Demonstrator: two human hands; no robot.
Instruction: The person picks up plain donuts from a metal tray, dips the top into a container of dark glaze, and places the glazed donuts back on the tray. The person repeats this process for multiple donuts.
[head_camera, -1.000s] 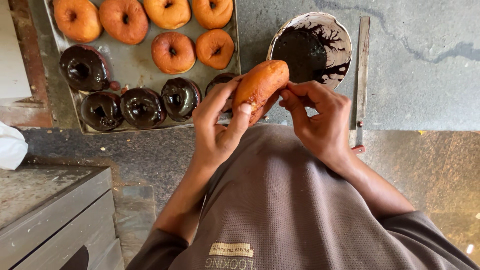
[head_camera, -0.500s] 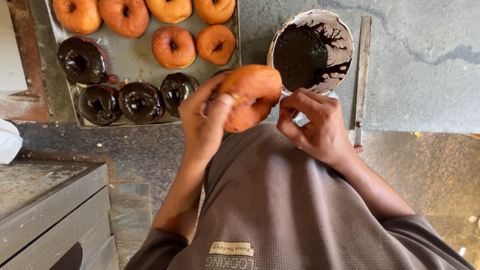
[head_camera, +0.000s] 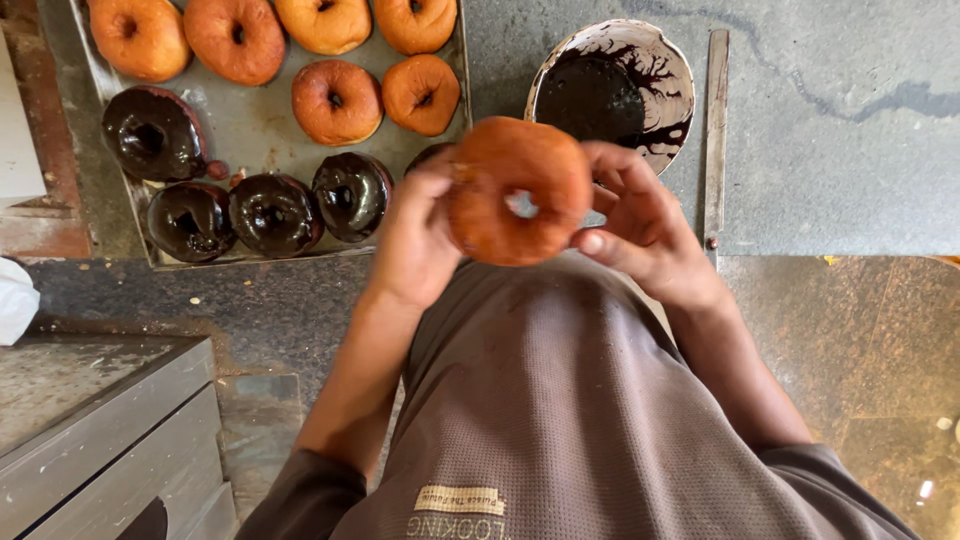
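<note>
Plain brown doughnut (head_camera: 520, 190), face-up, held

Tray (head_camera: 250, 125) of doughnuts left; bowl (head_camera: 668, 62) right of tray; flat tool (head_camera: 715, 130) just right of bowl

Bare grey surface (head_camera: 840, 130) lies open right of the chocolate bowl (head_camera: 612, 92), past the flat metal strip (head_camera: 716, 120). Left, the doughnut tray (head_camera: 255, 125) is crowded, with a bare patch mid-tray. The plain doughnut (head_camera: 518, 190) blocks the bowl's near side.
</note>
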